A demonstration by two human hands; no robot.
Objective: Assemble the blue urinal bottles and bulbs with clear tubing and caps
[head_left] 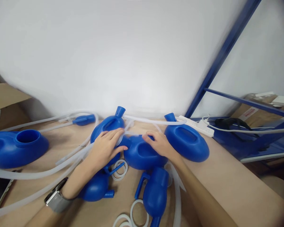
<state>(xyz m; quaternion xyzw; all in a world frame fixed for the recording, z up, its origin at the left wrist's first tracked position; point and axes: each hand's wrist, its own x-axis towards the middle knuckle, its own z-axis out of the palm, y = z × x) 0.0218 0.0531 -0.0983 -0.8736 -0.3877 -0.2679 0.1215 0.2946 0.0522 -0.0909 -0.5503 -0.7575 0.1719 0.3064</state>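
Several blue plastic vessels with spouts lie on a tan table (227, 176). My left hand (105, 148), with a watch on its wrist, lies across one blue vessel (107, 123), fingers stretched toward a clear tube (127, 130) at the neck of the middle blue vessel (142, 156). My right hand (157, 143) rests on that middle vessel's top, fingers curled on the tube end. Whether the tube is gripped is unclear.
Another blue vessel (188, 142) lies to the right, a wide-mouthed one (16, 148) at far left, two more (156, 192) near me. Long clear tubes (38, 173) and coiled rings (119, 168) lie around. A white power strip (198, 125), blue rack frame (217, 63) and cardboard boxes (4, 104) border the table.
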